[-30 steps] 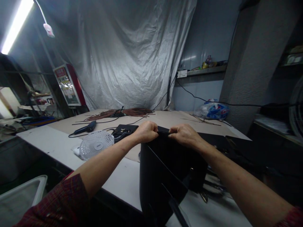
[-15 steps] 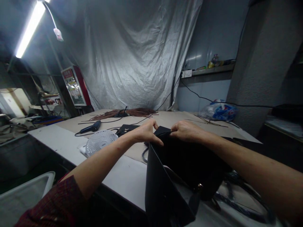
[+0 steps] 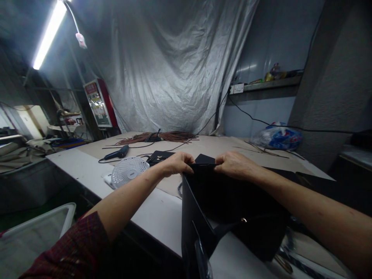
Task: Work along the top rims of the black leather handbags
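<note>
While hands (image 3: 178, 164) pinch black piece (image 3: 250, 193) | lower left cropped | inside murky

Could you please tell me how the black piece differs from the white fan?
The black piece is held by the left hand and right hand; the white fan rests on the table. The black piece is broad-sided; the white fan, round and slatted.
</note>
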### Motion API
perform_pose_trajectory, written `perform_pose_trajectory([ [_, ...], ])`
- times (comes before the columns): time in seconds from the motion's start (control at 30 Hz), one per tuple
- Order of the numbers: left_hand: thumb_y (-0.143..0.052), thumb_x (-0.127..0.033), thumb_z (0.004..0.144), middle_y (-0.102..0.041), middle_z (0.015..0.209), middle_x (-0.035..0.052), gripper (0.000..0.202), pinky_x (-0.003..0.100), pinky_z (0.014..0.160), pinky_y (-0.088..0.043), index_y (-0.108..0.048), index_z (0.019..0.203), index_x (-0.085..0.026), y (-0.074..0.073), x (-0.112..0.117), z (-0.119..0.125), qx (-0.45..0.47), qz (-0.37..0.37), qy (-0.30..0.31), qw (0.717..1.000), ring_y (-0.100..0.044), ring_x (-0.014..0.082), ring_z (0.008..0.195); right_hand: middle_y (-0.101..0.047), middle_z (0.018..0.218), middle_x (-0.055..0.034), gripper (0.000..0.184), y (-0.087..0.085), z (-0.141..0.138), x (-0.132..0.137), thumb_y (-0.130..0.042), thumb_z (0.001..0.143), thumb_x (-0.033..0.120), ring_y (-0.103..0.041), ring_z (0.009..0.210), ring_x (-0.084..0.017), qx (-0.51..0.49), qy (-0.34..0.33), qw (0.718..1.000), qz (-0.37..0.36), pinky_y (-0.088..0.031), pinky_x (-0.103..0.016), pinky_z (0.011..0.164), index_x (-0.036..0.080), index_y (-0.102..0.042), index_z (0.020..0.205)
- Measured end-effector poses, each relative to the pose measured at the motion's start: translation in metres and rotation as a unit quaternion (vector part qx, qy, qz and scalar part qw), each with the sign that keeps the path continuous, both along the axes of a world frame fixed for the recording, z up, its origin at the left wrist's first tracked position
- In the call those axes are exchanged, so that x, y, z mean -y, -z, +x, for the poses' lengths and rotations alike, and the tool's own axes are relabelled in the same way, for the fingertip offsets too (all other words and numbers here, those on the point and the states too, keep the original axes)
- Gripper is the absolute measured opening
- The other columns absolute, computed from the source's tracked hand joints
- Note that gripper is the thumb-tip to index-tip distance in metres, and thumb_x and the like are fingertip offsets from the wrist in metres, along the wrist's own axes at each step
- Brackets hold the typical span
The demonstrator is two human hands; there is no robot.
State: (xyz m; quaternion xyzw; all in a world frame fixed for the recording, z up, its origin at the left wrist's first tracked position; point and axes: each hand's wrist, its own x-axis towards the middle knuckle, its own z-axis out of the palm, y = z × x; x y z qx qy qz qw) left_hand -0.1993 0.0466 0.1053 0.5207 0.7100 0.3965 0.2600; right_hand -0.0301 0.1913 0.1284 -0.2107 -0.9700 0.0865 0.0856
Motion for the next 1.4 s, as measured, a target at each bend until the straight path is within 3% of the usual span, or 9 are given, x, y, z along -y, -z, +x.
perform_pose_trajectory([
  [0.1,-0.066,-0.013,0.053,-0.056,0.058,-0.0049,0.020,0.018,0.051,-0.036,-0.062,0.073,-0.013,-0.001,0.000,0.004,-0.007,0.000,-0.016,1.000,-0.048,0.0073,0.052,-0.064,0.065,-0.0009,0.016,0.004,0.000,-0.001,-0.055,0.070,0.027,-0.057,0.063,-0.016,-0.027,-0.011,0.999,-0.035,-0.033,-0.025,0.052,0.023,-0.069,0.075],
  [0.2,-0.067,-0.013,0.053,-0.056,0.057,-0.0050,0.019,0.018,0.050,-0.036,-0.063,0.072,-0.013,-0.003,0.000,0.008,-0.022,-0.002,-0.033,0.999,-0.047,0.0074,0.051,-0.069,0.081,0.0016,0.025,0.008,0.001,-0.004,-0.054,0.074,0.028,-0.060,0.070,-0.014,-0.069,-0.101,0.983,-0.136,-0.039,-0.023,0.059,0.025,-0.070,0.094],
  [0.3,-0.066,-0.014,0.053,-0.055,0.055,-0.0051,0.019,0.019,0.050,-0.036,-0.064,0.072,-0.013,-0.005,0.001,0.012,-0.031,-0.006,-0.045,0.998,-0.047,0.0077,0.051,-0.069,0.079,0.0021,0.026,0.009,-0.001,-0.007,-0.053,0.079,0.036,-0.058,0.068,-0.014,-0.070,-0.136,0.970,-0.188,-0.039,-0.022,0.060,0.023,-0.070,0.093],
  [0.57,-0.067,-0.016,0.054,-0.056,0.056,-0.0048,0.019,0.019,0.049,-0.036,-0.064,0.072,-0.013,-0.005,0.001,0.012,-0.015,0.000,-0.029,0.999,-0.047,0.0079,0.051,-0.064,0.068,-0.0006,0.019,0.002,-0.011,0.002,-0.053,0.078,0.030,-0.055,0.065,-0.015,-0.070,-0.124,0.990,-0.010,-0.035,-0.025,0.058,0.021,-0.069,0.077],
  [0.8,-0.068,-0.020,0.056,-0.055,0.056,-0.0043,0.018,0.019,0.049,-0.035,-0.065,0.072,-0.013,-0.002,0.001,0.011,-0.040,0.000,-0.039,0.998,-0.047,0.0083,0.051,-0.065,0.075,0.0011,0.021,0.007,-0.018,0.003,-0.052,0.080,0.035,-0.058,0.070,-0.015,-0.067,-0.201,0.972,-0.097,-0.038,-0.024,0.060,0.023,-0.068,0.086],
  [1.0,-0.070,-0.024,0.057,-0.054,0.058,-0.0046,0.021,0.020,0.050,-0.033,-0.064,0.073,-0.013,-0.004,-0.001,0.016,-0.098,0.003,-0.044,0.994,-0.047,0.0090,0.053,-0.060,0.062,0.0006,0.020,0.014,-0.026,0.014,-0.054,0.077,0.035,-0.052,0.061,-0.013,-0.112,-0.134,0.984,-0.026,-0.033,-0.025,0.056,0.021,-0.069,0.074],
  [1.13,-0.074,-0.040,0.058,-0.053,0.059,-0.0046,0.032,0.021,0.052,-0.033,-0.065,0.075,-0.014,-0.009,-0.005,0.017,-0.194,0.016,-0.027,0.980,-0.046,0.0102,0.057,-0.060,0.063,0.0007,0.021,0.006,-0.027,0.011,-0.054,0.074,0.033,-0.051,0.059,-0.013,-0.051,-0.139,0.984,-0.095,-0.032,-0.024,0.052,0.019,-0.069,0.077],
  [1.27,-0.066,-0.042,0.068,-0.055,0.060,-0.0033,0.028,0.022,0.052,-0.033,-0.069,0.076,-0.015,-0.012,-0.004,0.017,-0.208,-0.006,-0.026,0.978,-0.047,0.0109,0.057,-0.069,0.090,-0.0026,0.037,-0.008,-0.008,-0.010,-0.055,0.076,0.033,-0.060,0.078,-0.017,0.024,-0.173,0.968,-0.180,-0.042,-0.024,0.063,0.018,-0.064,0.108],
  [1.4,-0.061,-0.038,0.072,-0.055,0.060,-0.0035,0.025,0.022,0.052,-0.032,-0.071,0.078,-0.016,-0.013,0.000,0.017,-0.223,-0.014,-0.014,0.975,-0.048,0.0104,0.057,-0.069,0.094,-0.0050,0.047,-0.012,0.025,-0.024,-0.046,0.084,0.055,-0.061,0.085,-0.021,0.059,-0.143,0.978,-0.137,-0.043,-0.027,0.066,0.018,-0.065,0.105],
])
